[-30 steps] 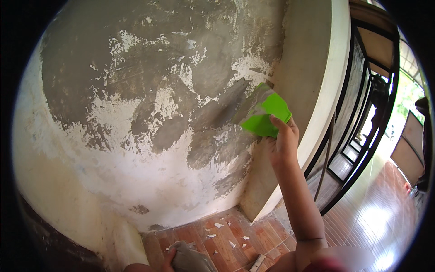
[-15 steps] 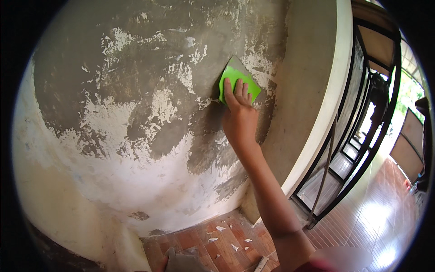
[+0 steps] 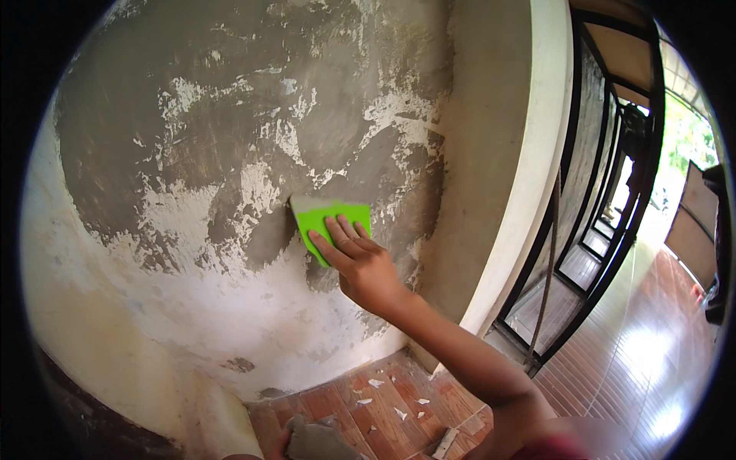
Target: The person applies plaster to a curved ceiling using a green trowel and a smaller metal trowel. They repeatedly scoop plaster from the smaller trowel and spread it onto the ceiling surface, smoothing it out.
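Observation:
My right hand [image 3: 366, 268] grips a bright green plastic putty spreader [image 3: 337, 222], fingers spread flat over its face. The spreader's grey-coated edge lies against the patchy wall [image 3: 253, 307], where grey putty covers the upper part and white shows in ragged spots and below. At the bottom edge, a sliver of my left hand [image 3: 280, 443] shows beside a grey putty-covered slab [image 3: 318, 442], closed on its side. Most of that hand and the slab's lower part are out of view.
White flakes [image 3: 401, 414] and a small pale strip [image 3: 445, 442] lie on the brown tiled floor [image 3: 353, 395]. A cream pillar edge [image 3: 510, 192] stands right of the wall. Beyond it are a black-framed door or gate [image 3: 583, 253] and a shiny floor [image 3: 613, 368].
My right hand has moved the green spreader down and left across the wall and turned it. The grey slab by my left hand shows slightly higher and further right.

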